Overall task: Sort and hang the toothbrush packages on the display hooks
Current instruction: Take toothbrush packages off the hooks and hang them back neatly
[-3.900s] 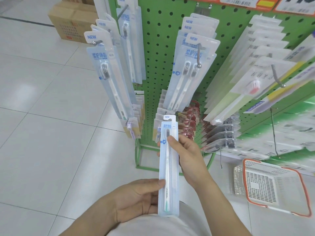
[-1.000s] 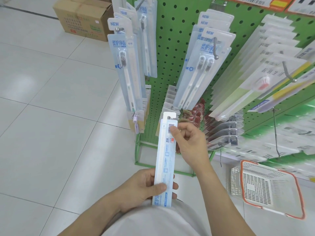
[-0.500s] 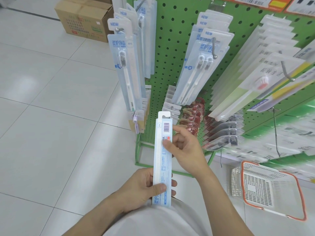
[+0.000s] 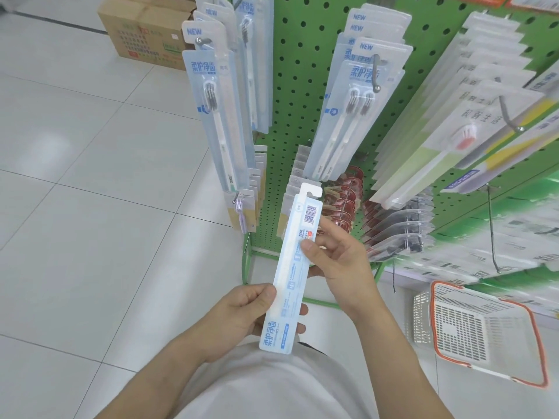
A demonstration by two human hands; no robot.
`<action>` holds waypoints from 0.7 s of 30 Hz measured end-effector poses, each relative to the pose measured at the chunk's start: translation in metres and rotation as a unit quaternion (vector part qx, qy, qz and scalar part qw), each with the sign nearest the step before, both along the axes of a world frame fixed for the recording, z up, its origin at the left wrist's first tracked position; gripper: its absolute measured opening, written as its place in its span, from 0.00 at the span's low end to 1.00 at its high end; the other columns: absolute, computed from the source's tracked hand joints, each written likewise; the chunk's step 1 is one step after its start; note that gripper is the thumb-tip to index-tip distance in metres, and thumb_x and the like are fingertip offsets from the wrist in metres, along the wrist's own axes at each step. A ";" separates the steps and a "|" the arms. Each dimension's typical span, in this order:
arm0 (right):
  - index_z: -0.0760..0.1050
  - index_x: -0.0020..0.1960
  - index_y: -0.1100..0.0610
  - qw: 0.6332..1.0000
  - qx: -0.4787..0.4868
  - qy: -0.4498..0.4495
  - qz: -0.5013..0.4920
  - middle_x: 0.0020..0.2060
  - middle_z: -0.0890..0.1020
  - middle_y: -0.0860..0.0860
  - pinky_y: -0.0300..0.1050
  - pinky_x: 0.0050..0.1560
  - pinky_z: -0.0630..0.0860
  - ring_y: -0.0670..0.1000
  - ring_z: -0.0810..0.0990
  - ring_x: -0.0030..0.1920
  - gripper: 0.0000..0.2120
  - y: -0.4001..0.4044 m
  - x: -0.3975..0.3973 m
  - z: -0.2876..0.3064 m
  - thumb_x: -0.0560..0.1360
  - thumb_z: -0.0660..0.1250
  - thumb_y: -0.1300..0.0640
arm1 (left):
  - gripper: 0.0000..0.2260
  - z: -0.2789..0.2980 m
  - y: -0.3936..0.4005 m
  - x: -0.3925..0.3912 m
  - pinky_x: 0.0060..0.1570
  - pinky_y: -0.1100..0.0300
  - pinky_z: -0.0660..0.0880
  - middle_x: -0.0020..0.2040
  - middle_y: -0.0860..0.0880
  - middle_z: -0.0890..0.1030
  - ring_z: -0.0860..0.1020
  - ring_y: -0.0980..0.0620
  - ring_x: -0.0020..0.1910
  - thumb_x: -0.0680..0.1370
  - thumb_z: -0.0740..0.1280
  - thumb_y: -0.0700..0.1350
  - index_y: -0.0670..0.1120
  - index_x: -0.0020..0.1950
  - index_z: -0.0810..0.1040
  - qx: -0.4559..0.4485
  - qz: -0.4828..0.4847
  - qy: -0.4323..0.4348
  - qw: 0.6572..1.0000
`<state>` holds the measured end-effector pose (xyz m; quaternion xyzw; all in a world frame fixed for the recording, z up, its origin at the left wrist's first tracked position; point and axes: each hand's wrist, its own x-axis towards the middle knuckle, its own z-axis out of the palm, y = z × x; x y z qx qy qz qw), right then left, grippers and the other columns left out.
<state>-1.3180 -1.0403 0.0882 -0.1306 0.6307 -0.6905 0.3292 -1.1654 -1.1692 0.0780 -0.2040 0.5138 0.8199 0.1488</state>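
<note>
A long pale-blue toothbrush package point(image 4: 295, 261) is held upright in front of me, its printed back with a barcode facing me and its hang tab on top. My left hand point(image 4: 242, 316) grips its lower end, thumb across the front. My right hand point(image 4: 335, 258) pinches its upper half from the right. Matching single-brush packages point(image 4: 211, 110) hang on a hook point(image 4: 201, 40) at the left of the green pegboard point(image 4: 290, 95). Twin-brush packages point(image 4: 354, 107) hang on the middle hook point(image 4: 376, 74).
White and yellow-green toothbrush packs point(image 4: 447, 116) fill hooks at the right. Red and dark small packs point(image 4: 348, 201) hang lower down. An orange-rimmed white basket point(image 4: 478, 328) sits on the floor at the right. A cardboard box point(image 4: 142, 28) stands at the far left.
The package was turned from its front to its barcode back. Over the last second it tilted slightly and my right hand slid lower along it.
</note>
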 end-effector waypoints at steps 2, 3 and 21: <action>0.73 0.72 0.57 1.000 -0.023 -0.021 0.003 0.46 0.85 0.61 0.52 0.40 0.83 0.56 0.85 0.44 0.23 0.001 0.000 0.001 0.77 0.68 0.67 | 0.22 0.002 -0.003 0.000 0.60 0.48 0.79 0.61 0.40 0.83 0.82 0.36 0.59 0.85 0.53 0.55 0.44 0.68 0.77 0.015 0.001 0.005 1.000; 0.74 0.72 0.57 0.999 -0.036 -0.036 0.006 0.46 0.85 0.59 0.51 0.40 0.83 0.55 0.85 0.44 0.24 0.001 0.001 0.003 0.77 0.68 0.66 | 0.22 0.002 -0.004 -0.001 0.60 0.49 0.79 0.61 0.40 0.83 0.82 0.37 0.60 0.85 0.54 0.55 0.43 0.68 0.77 0.015 0.002 0.008 1.000; 0.80 0.59 0.62 0.998 -0.046 -0.033 0.017 0.50 0.86 0.60 0.53 0.44 0.84 0.58 0.86 0.48 0.15 -0.010 0.007 0.034 0.79 0.64 0.54 | 0.05 0.016 -0.012 -0.015 0.39 0.66 0.77 0.39 0.47 0.86 0.82 0.52 0.37 0.73 0.76 0.37 0.41 0.47 0.83 -0.219 0.211 0.025 0.952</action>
